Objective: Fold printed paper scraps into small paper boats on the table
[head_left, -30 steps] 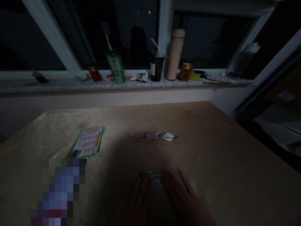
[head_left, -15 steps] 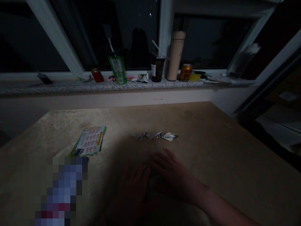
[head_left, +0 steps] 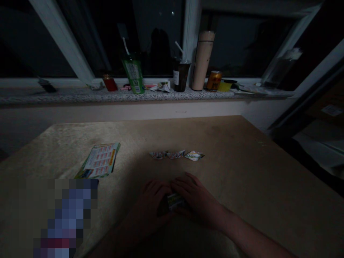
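Observation:
A small piece of printed paper (head_left: 175,201), dark and partly covered, lies on the table between my hands. Curved around its far left edge is my left hand (head_left: 153,200), fingers bent and thumb toward the paper's near side. My right hand (head_left: 199,200) covers the right part of the paper, fingers together. Dim light hides the fingertips and how the sheet is folded. Beyond my hands, three small folded paper shapes, like little boats, stand in a row: the left one (head_left: 158,154), the middle one (head_left: 176,154) and the right one (head_left: 195,155).
A stack of printed sheets (head_left: 100,160) lies on the table (head_left: 228,143) to the left. Nearer is a blurred-out bluish object (head_left: 70,211). Along the granite windowsill (head_left: 88,96) stand a green cup (head_left: 134,77), a dark cup (head_left: 180,77), a thermos (head_left: 203,61) and an orange can (head_left: 214,81).
My left hand has moved in, its fingers now bending toward the paper. More of the printed paper shows between my hands. The three folded shapes stay in place.

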`<state>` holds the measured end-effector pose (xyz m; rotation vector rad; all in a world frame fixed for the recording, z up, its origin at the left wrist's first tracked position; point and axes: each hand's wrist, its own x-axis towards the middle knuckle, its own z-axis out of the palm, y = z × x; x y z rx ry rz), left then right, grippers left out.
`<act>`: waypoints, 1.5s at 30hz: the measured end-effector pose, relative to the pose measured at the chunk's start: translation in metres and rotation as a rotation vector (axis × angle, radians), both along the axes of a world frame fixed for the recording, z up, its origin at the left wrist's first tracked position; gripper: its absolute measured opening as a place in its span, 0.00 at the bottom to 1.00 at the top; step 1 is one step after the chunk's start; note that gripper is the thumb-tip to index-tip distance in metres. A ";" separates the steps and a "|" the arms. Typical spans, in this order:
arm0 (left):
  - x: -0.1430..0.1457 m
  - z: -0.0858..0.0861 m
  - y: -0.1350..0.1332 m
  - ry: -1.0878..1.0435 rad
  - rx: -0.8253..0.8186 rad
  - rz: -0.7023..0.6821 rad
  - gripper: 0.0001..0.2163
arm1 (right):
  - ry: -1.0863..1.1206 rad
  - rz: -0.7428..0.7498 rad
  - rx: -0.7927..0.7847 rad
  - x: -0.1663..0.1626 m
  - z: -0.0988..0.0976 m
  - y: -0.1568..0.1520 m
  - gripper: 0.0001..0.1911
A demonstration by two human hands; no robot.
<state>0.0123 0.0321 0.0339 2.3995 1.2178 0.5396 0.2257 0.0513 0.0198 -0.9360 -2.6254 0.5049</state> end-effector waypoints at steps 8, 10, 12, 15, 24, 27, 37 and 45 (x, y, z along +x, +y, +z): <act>0.003 -0.003 -0.003 -0.040 -0.083 0.000 0.12 | 0.040 0.023 0.092 0.001 0.007 0.000 0.22; 0.003 -0.002 -0.004 -0.047 -0.106 0.004 0.12 | 0.045 0.030 0.117 0.002 0.009 0.000 0.19; 0.004 -0.002 -0.004 -0.038 -0.139 0.014 0.13 | 0.067 0.035 0.150 0.003 0.009 -0.001 0.18; 0.005 -0.001 -0.005 -0.022 -0.144 -0.003 0.12 | 0.147 0.024 0.224 0.002 0.007 -0.003 0.13; 0.003 0.004 -0.004 0.033 0.084 -0.064 0.06 | 0.209 0.034 0.353 0.003 0.005 -0.004 0.08; 0.003 0.007 -0.006 0.063 0.115 -0.060 0.06 | 0.176 0.035 0.340 0.004 0.005 -0.005 0.09; -0.008 0.018 -0.007 0.094 0.179 -0.143 0.13 | 0.211 0.116 0.313 0.002 0.008 -0.005 0.10; -0.004 0.008 -0.002 0.108 0.221 -0.019 0.15 | 0.142 0.152 0.206 0.003 0.000 -0.005 0.09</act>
